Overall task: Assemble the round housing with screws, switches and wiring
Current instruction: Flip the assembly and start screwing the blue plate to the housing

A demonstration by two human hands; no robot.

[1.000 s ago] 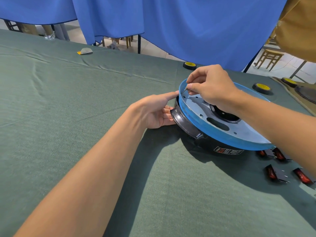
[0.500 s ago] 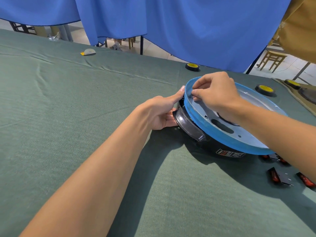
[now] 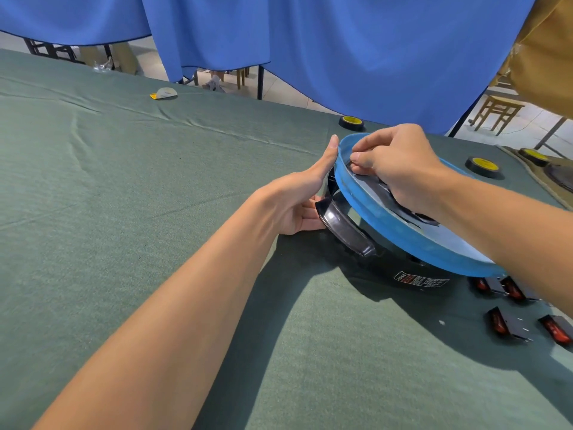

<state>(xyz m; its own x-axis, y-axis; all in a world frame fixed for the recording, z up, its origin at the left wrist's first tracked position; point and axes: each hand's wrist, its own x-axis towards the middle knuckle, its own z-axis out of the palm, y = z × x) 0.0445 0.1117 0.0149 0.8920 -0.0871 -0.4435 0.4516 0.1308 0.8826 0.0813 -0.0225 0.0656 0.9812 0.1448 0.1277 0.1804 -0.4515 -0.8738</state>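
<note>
Across most of the view runs the green-clothed tabletop [image 3: 124, 212], creased in places, with a blue curtain [image 3: 341, 41] hanging behind its far edge. Toward the right of the cloth sits the round housing [image 3: 403, 240]. It has a black body with a white-and-red label [image 3: 420, 280] on its side, a wide blue rim on top around a pale plate, and a glossy black handle [image 3: 344, 226] jutting from its left side.

Both my bare forearms reach to it. My left hand [image 3: 297, 200] is at the housing's left edge with the fingers straight, an open hand laid against the part. The forefinger lies up along the outside of the blue rim, and the lower fingers touch the end of the handle. My right hand [image 3: 400, 169] rests over the plate, just inside the rim, across from that forefinger. Its fingers are curled, and the thumb and forefinger tips are pressed together — whether something tiny sits between them, I cannot tell.

Just beside the housing's right side lie four black switches [image 3: 505, 327] with red rockers, two close under the rim and two nearer me. Beyond the housing are three rolls of tape [image 3: 483, 166], black with yellow cores. Well apart from all this, near the back edge on the left, lies a small pale scrap [image 3: 163, 94] with a yellow corner.
</note>
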